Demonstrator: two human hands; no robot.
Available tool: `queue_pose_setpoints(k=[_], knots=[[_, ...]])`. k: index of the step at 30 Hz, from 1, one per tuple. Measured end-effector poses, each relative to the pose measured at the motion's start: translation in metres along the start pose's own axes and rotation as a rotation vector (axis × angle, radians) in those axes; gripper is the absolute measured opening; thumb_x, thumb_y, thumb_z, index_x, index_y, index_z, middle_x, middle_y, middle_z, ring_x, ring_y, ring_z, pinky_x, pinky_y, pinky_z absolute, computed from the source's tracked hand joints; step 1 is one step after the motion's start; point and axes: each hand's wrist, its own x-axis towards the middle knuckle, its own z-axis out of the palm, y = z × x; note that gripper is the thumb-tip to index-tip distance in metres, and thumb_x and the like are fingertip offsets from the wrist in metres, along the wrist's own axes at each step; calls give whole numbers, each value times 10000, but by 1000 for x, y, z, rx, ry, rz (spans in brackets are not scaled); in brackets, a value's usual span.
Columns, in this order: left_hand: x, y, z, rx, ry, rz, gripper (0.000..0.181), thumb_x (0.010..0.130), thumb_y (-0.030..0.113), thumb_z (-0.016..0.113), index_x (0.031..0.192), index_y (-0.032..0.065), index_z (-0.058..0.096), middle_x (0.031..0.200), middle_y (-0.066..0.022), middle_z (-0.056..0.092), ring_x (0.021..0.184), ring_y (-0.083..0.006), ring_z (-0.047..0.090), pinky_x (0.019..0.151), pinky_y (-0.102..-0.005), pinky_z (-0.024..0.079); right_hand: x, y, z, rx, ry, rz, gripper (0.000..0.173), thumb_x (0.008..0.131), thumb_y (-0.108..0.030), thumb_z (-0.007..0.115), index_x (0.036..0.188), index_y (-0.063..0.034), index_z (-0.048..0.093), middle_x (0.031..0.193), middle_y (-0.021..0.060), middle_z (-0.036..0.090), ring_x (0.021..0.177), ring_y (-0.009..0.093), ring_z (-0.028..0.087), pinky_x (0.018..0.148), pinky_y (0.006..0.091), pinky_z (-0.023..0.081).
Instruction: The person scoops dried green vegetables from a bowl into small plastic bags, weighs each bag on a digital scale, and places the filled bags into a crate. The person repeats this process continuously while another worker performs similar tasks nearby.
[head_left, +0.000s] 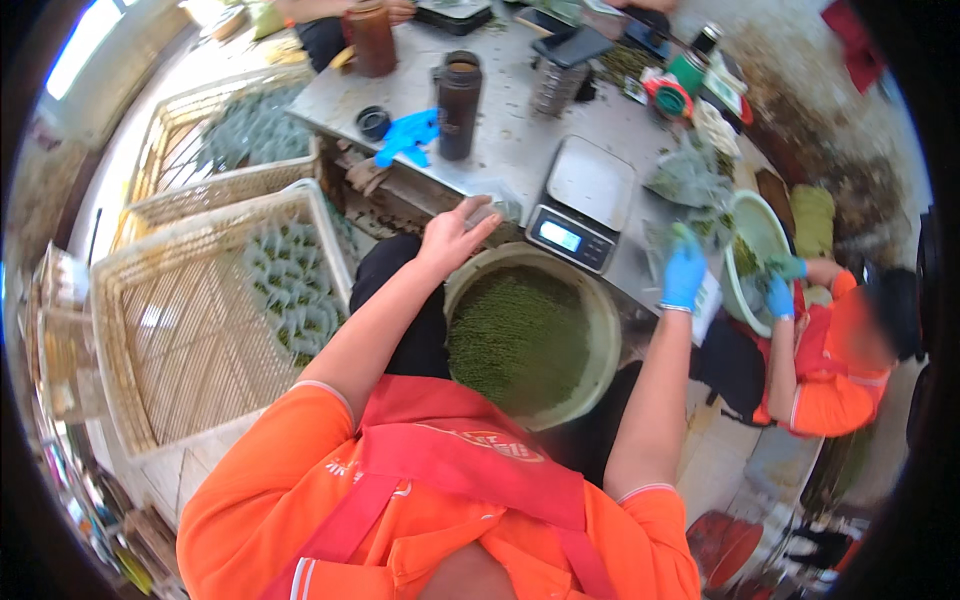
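Note:
My bare left hand (459, 234) holds a small clear plastic bag (504, 201) at the table's front edge. On my right, my right hand (682, 271) wears a blue glove with greenish fingertips. It reaches over clear plastic film (655, 251) and a white printed packet (706, 306); whether its fingers grip anything is unclear. Between my knees stands a round pale tub (611, 337) of small green granules (510, 330), possibly peppercorns. A digital scale (581, 202) with a lit display sits on the table between my hands, its pan bare.
A plastic crate (202, 352) at left holds filled clear bags (296, 285); another crate (225, 180) stands behind. The metal table (510, 135) carries a dark bottle (459, 105), a blue glove (409, 139) and a bag of greens (690, 176). A co-worker (832, 352) works at a basin (757, 217).

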Motion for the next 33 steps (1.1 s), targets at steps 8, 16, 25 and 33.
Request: queue_pose_setpoints(k=[8,16,25,33], knots=[[-57,-77,-91,-159,525,195,444,897,411,515,1215,101,497,923,-195,640,869,-320,630,773,-388,470,-9,-82,86,-76,-54,-439,322,888,-50,455,1190,-37,569,1277,154,514,1190,288,472,1021,364,330],[-175,-199,-236,394,1002,-443,551,884,553,412,1272,164,442,1020,-204,635,928,-377,613,791,-447,468,-73,-103,60,-155,59,-435,351,828,23,496,1171,12,567,1264,185,511,1172,307,484,1006,377,347],[-115,-370,-288,149,905,-643,614,842,518,478,1284,93,435,1089,-203,610,998,-393,577,857,-458,438,-197,-90,67,93,-492,62,285,862,12,505,1136,19,582,1133,128,601,1019,205,576,923,305,433],[-89,-418,-270,71,574,-651,771,774,396,647,1389,90,297,1165,-185,584,1029,-315,586,862,-411,456,-244,-63,72,-181,-730,97,334,824,-134,585,1144,-38,592,1102,171,616,1025,292,593,903,365,452]])
